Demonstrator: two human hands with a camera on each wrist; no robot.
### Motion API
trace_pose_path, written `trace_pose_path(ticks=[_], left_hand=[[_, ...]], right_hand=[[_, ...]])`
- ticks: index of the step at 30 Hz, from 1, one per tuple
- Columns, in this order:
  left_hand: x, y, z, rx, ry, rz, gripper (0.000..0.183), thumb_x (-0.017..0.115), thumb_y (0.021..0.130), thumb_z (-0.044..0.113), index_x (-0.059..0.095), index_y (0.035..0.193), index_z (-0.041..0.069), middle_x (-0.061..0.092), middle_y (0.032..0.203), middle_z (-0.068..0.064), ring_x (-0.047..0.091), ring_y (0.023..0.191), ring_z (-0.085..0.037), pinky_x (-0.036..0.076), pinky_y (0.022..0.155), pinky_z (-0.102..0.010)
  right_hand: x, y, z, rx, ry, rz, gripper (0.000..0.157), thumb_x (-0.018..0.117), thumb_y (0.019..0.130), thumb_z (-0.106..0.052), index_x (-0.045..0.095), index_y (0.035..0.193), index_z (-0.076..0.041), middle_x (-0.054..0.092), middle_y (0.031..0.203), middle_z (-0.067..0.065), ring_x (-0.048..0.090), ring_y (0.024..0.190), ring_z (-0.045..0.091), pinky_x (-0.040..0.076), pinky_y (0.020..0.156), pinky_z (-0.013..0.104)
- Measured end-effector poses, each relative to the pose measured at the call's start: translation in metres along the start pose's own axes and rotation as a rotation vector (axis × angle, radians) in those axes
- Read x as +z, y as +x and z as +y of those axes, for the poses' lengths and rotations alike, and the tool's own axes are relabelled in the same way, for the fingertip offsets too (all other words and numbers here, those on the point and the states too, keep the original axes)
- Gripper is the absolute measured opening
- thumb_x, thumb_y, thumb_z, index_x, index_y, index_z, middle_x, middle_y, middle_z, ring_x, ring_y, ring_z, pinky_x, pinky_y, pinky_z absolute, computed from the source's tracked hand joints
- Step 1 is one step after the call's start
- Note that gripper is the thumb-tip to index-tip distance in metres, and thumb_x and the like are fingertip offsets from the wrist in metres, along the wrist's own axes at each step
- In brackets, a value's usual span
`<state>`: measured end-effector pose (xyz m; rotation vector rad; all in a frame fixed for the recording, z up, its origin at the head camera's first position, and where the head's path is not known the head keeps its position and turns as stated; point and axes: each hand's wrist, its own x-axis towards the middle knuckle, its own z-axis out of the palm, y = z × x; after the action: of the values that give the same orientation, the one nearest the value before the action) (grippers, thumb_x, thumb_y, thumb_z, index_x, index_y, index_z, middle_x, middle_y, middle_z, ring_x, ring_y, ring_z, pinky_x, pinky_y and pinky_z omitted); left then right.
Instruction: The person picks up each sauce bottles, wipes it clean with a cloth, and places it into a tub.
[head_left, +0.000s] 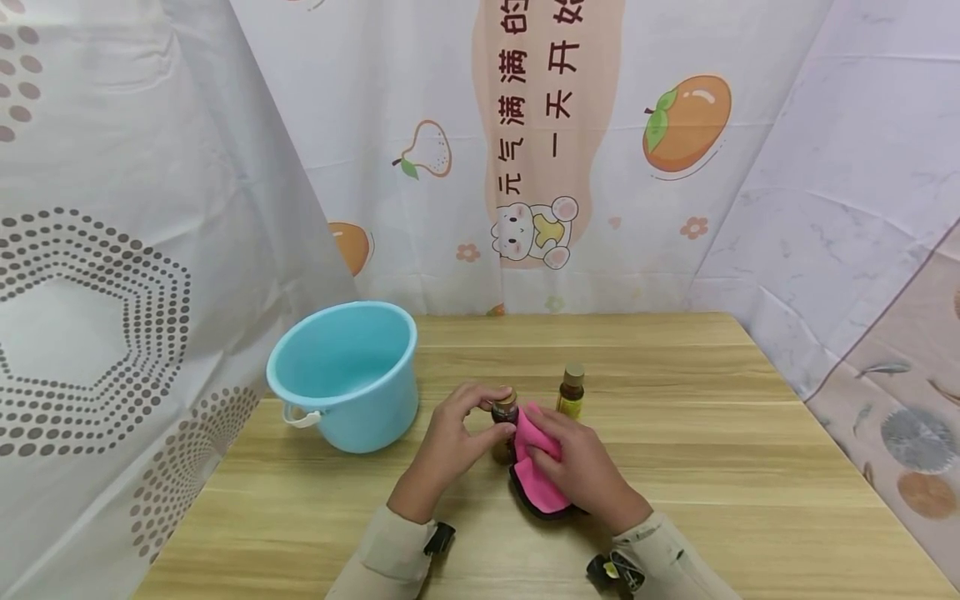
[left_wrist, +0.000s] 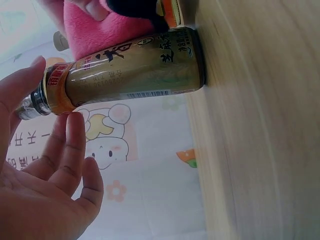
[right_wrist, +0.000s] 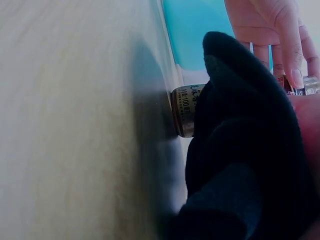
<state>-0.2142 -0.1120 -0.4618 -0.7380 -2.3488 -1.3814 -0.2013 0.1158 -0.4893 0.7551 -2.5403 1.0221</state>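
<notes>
A small glass sauce bottle [head_left: 506, 412] with a gold label [left_wrist: 135, 70] stands upright on the table. My left hand [head_left: 453, 427] pinches it around the neck, thumb on one side and fingers on the other. With my right hand [head_left: 581, 461] I grip a folded plush cloth [head_left: 542, 485], pink on one face and black on the other, and it touches the bottle's side. In the right wrist view the cloth's black face [right_wrist: 240, 145] hides most of the bottle; its base [right_wrist: 185, 107] shows. Just behind my right hand stands a second dark bottle [head_left: 571, 392] with a yellow label.
A light blue bucket [head_left: 371, 417] with a white handle stands at the table's left side. The wooden table [head_left: 675, 417] reaches back to a printed curtain [head_left: 435, 225]. More patterned cloth hangs at the left and right.
</notes>
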Motion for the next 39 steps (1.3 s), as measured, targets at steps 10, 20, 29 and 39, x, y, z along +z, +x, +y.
trace_pose_path(ticks=[10, 20, 29, 39], left_hand=[[0.0005, 0.0003, 0.0013, -0.049, 0.033, 0.009, 0.042, 0.084, 0.087, 0.027, 0.07, 0.125, 0.037, 0.067, 0.12, 0.016, 0.064, 0.101, -0.006, 0.053, 0.09, -0.056], [-0.0001, 0.0, 0.0009, -0.02, 0.053, 0.014, 0.042, 0.084, 0.087, 0.028, 0.07, 0.126, 0.035, 0.068, 0.118, 0.014, 0.065, 0.1, -0.006, 0.054, 0.087, -0.051], [-0.0008, 0.0001, 0.0, -0.028, 0.031, 0.003, 0.043, 0.084, 0.087, 0.024, 0.07, 0.126, 0.037, 0.068, 0.122, 0.017, 0.066, 0.103, -0.006, 0.053, 0.089, -0.052], [-0.0006, -0.0001, -0.0009, -0.031, 0.019, -0.008, 0.043, 0.083, 0.088, 0.021, 0.07, 0.127, 0.037, 0.07, 0.121, 0.018, 0.065, 0.106, -0.007, 0.053, 0.09, -0.053]], right_hand=[[0.0025, -0.0011, 0.0027, 0.07, -0.032, -0.065, 0.058, 0.082, 0.09, -0.018, 0.062, 0.144, -0.01, 0.069, 0.136, 0.005, 0.069, 0.117, 0.021, 0.058, 0.094, 0.042], [0.0018, 0.0001, 0.0028, -0.016, -0.019, 0.024, 0.058, 0.084, 0.087, -0.017, 0.065, 0.141, -0.011, 0.068, 0.138, 0.009, 0.069, 0.117, 0.021, 0.06, 0.09, 0.041], [-0.0025, 0.0013, 0.0011, -0.07, 0.028, 0.093, 0.058, 0.083, 0.089, -0.018, 0.063, 0.144, -0.013, 0.064, 0.142, 0.012, 0.067, 0.123, 0.025, 0.06, 0.092, 0.04], [-0.0044, 0.002, -0.0018, -0.12, 0.095, 0.195, 0.059, 0.082, 0.09, -0.014, 0.061, 0.146, -0.014, 0.062, 0.146, 0.008, 0.065, 0.126, 0.026, 0.058, 0.097, 0.039]])
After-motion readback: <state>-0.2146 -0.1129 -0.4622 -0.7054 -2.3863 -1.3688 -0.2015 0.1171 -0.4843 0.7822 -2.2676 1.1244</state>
